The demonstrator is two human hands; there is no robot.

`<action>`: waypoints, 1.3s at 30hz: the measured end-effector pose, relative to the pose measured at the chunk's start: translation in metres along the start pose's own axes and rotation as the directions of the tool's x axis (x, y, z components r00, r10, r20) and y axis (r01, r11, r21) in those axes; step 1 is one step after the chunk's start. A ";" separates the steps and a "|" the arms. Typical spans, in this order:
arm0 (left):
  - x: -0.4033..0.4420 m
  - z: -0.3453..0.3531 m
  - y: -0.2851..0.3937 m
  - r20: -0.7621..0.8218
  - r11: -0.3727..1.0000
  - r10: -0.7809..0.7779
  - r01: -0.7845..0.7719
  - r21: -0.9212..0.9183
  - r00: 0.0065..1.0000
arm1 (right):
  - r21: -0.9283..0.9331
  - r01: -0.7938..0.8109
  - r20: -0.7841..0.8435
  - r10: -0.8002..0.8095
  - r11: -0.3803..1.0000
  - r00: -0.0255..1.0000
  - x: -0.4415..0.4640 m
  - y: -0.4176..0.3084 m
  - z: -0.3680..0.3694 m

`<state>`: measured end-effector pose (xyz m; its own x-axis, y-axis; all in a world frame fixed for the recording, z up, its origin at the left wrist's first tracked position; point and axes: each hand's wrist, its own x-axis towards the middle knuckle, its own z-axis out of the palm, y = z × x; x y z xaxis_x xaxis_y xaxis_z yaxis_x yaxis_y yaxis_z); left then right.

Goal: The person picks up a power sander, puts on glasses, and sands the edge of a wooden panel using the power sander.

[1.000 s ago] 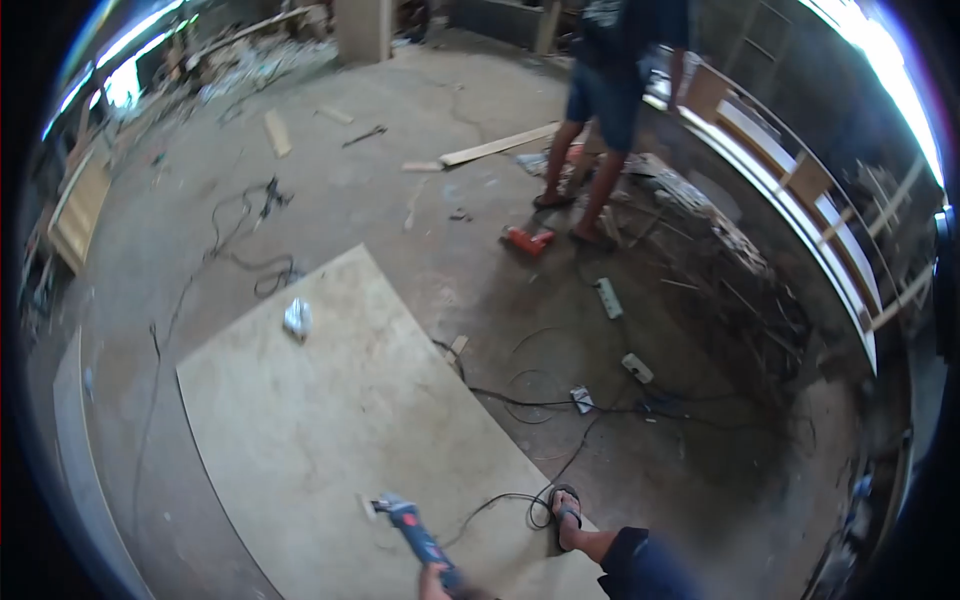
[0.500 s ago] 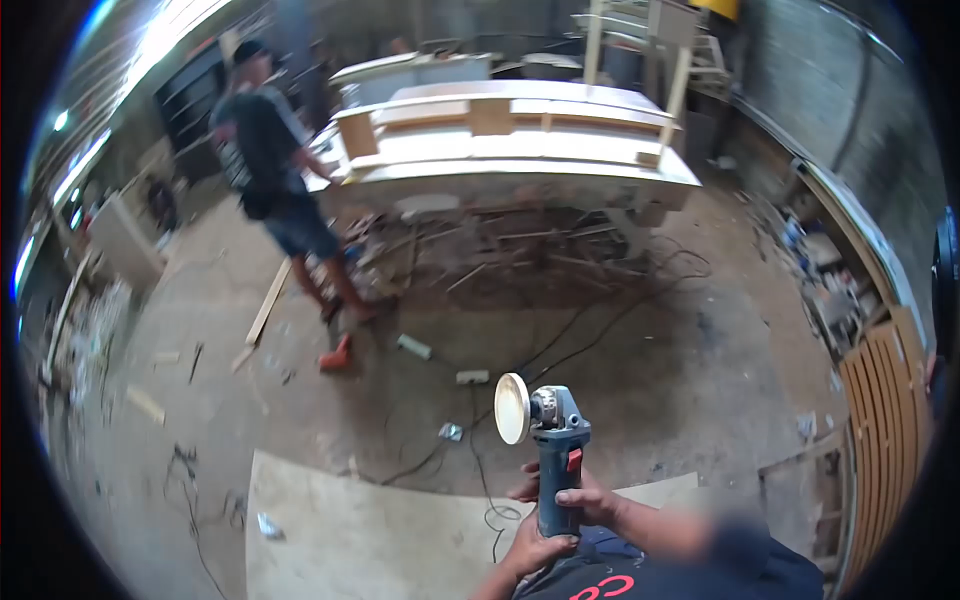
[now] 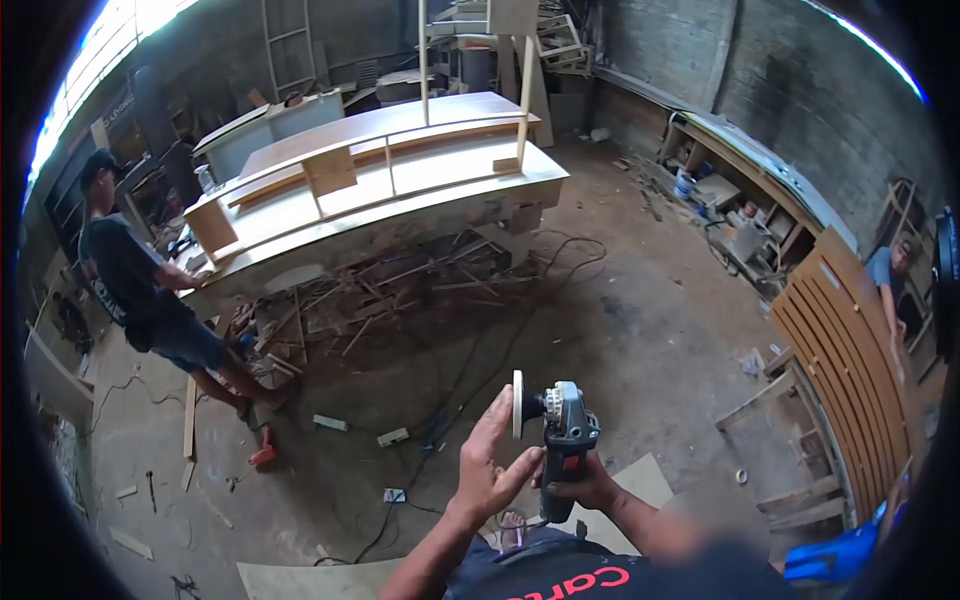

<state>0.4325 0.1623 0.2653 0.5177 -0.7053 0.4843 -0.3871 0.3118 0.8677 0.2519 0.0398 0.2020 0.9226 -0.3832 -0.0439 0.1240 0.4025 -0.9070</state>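
An angle grinder [image 3: 567, 425] stands upright in front of my chest. My right hand [image 3: 592, 487] is wrapped round its dark body, below the grey metal head. A pale round disc [image 3: 518, 405] is mounted on the head, edge-on to me and facing left. My left hand [image 3: 490, 470] is open beside it, fingers stretched up along the disc's left face and thumb pointing at the grinder body. The fingertips seem to touch the disc. Part of my right palm is hidden behind the tool.
A long workbench [image 3: 390, 215] carries a wooden frame, with scrap wood underneath. At its left end stands a co-worker [image 3: 140, 270]; another person [image 3: 890, 280] is behind a slatted wooden panel [image 3: 835, 350] at right. Cables, a red tool [image 3: 262, 448] and a pale board [image 3: 640, 482] lie on the floor.
My left hand has left the grinder's lower body and risen to the disc. The right hand keeps its grip. The view has turned right, bringing the second person in.
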 end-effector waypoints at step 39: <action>0.189 0.133 -0.124 0.677 0.704 -0.239 0.605 -0.372 0.696 | -0.656 0.021 -0.483 -0.441 0.754 0.757 0.076 -0.053 -0.180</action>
<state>0.4770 -0.0941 0.2339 -0.0642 -0.9965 0.0537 0.3246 0.0300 0.9454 0.2493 -0.1603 0.1709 0.4673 -0.8687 0.1646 -0.1264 -0.2499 -0.9600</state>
